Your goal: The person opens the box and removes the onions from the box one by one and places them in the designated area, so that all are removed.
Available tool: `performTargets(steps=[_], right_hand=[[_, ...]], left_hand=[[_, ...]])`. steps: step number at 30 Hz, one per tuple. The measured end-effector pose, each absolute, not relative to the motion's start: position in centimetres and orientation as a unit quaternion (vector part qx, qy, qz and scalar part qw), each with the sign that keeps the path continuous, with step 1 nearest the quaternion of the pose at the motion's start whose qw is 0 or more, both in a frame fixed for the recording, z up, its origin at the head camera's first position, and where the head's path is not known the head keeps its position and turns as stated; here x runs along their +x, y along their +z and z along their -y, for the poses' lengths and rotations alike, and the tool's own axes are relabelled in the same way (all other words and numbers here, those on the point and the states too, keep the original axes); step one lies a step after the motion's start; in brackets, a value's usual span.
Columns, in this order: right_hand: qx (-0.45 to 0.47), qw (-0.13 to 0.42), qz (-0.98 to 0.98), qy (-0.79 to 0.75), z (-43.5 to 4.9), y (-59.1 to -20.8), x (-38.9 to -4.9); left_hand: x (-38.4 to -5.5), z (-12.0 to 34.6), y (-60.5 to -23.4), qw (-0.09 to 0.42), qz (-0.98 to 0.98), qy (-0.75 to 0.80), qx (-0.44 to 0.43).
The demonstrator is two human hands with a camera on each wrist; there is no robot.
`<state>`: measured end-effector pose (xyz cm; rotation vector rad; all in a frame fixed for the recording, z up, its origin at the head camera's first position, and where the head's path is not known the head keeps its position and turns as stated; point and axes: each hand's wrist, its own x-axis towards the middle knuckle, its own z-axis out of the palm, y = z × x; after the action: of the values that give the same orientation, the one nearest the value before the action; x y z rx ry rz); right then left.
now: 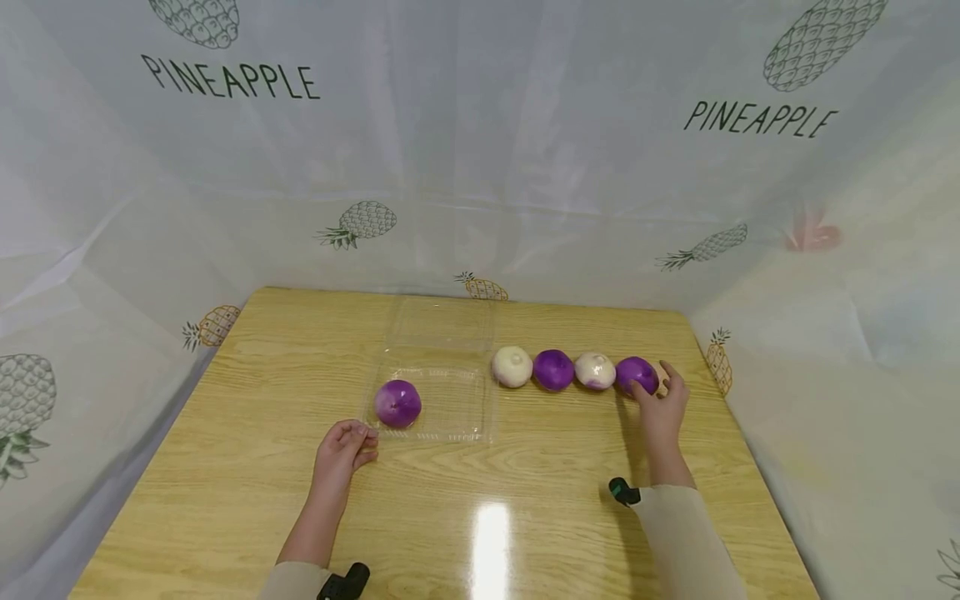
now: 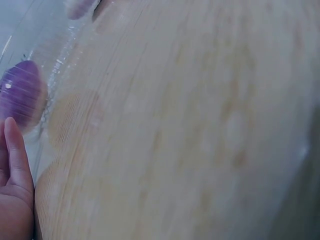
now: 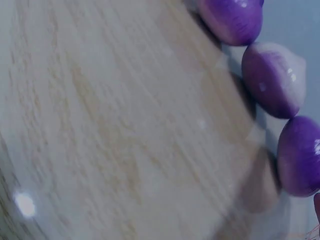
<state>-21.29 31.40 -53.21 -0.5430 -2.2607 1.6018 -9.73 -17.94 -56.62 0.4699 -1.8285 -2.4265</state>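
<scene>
A clear plastic clamshell box (image 1: 450,421) lies with its lid (image 1: 441,323) folded back. One purple turnip (image 1: 398,404) sits in its near left corner. My left hand (image 1: 345,457) is at that corner, fingertips right at the rim; in the left wrist view its fingers (image 2: 17,155) look straight. Right of the box, several turnips stand in a row: a white one (image 1: 512,367), a purple one (image 1: 553,370), another white one (image 1: 595,371) and a purple end turnip (image 1: 635,374). My right hand (image 1: 660,408) is spread around the end turnip, thumb against its near side, fingers beyond its right side.
The wooden table (image 1: 420,508) carries box and turnips. A pale curtain (image 1: 480,167) printed with pineapples hangs behind the table and along both sides. Dark cameras sit at the left wrist (image 1: 345,581) and the right wrist (image 1: 624,492).
</scene>
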Motion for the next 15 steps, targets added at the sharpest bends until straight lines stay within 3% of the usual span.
performTargets(steps=[8,15], right_hand=[[-0.131,0.167,0.794,0.57,-29.8,-51.0,-21.0],[-0.073,0.124,0.796,0.587,-26.5,-50.2,-20.4]], left_hand=[[-9.9,18.0,-56.4,0.027,0.595,-0.788,0.154],[-9.7,18.0,-56.4,0.024,0.595,-0.786,0.169]])
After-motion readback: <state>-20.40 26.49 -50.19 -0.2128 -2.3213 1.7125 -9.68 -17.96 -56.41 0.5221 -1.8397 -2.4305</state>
